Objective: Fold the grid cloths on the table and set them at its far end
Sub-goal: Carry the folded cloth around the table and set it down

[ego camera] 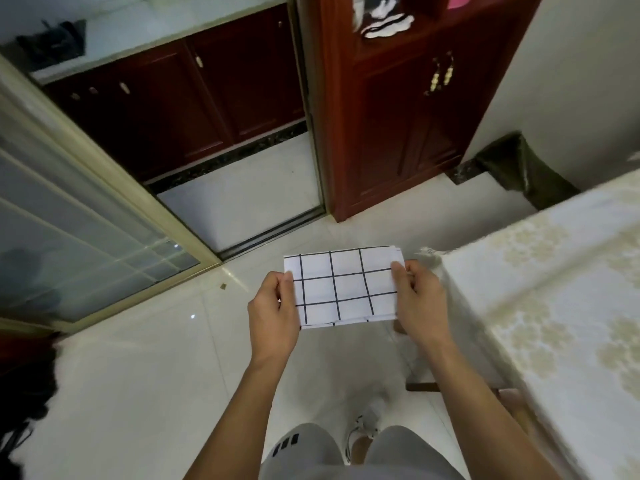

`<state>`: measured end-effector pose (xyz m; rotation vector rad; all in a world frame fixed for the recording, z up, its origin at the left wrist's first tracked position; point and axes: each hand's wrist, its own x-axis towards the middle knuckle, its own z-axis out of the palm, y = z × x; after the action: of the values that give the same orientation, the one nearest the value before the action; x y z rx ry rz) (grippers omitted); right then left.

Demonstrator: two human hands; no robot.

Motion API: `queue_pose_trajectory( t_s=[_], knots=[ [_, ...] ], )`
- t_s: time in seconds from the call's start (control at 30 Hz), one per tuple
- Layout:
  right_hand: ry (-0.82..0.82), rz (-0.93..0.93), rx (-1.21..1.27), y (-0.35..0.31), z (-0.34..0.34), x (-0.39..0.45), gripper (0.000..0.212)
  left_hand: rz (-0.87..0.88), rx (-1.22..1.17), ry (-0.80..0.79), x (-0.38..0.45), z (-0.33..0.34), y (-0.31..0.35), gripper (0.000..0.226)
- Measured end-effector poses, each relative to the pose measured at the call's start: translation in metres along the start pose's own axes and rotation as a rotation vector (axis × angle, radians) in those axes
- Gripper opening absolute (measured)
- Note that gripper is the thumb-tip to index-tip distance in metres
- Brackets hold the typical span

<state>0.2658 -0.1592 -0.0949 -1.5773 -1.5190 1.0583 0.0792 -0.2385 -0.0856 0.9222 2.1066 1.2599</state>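
Note:
A folded white cloth with a black grid (343,287) is held flat in the air over the floor, to the left of the table. My left hand (273,311) pinches its left edge, thumb on top. Its right edge is pinched by my right hand (417,299) in the same way. Several layers show at the cloth's near and right edges. The table (554,289), covered with a cream floral cloth, fills the right side; its corner is just right of my right hand. No other grid cloth is in view.
A red-brown wooden cabinet (408,109) stands ahead, a sliding glass door frame (104,188) at left. A dark bin bag (519,168) sits by the wall behind the table. White tiled floor (138,375) lies below; my knees in grey shorts are at the bottom.

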Motion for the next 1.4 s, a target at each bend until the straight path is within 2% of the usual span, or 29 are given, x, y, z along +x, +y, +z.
queue_pose_trajectory(
  t_s=[0.3, 0.5, 0.9, 1.2, 1.4],
  knots=[
    [0.164, 0.148, -0.004, 0.027, -0.045, 0.061, 0.036, 0.117, 0.027, -0.201, 0.055, 0.086, 0.035, 0.028],
    [0.326, 0.252, -0.021, 0.045, -0.072, 0.096, 0.038, 0.255, 0.092, -0.363, 0.098, 0.154, 0.060, 0.027],
    [0.700, 0.512, -0.056, 0.065, -0.106, 0.143, 0.039, 0.388, 0.107, -0.805, 0.171, 0.283, 0.102, 0.031],
    [0.913, 0.641, -0.034, 0.083, -0.122, 0.119, 0.036, 0.496, 0.168, -1.143, 0.162, 0.337, 0.111, 0.034],
    [0.989, 0.710, -0.057, 0.106, -0.140, 0.094, 0.037, 0.533, 0.231, -1.220, 0.131, 0.365, 0.111, 0.031]
  ],
)
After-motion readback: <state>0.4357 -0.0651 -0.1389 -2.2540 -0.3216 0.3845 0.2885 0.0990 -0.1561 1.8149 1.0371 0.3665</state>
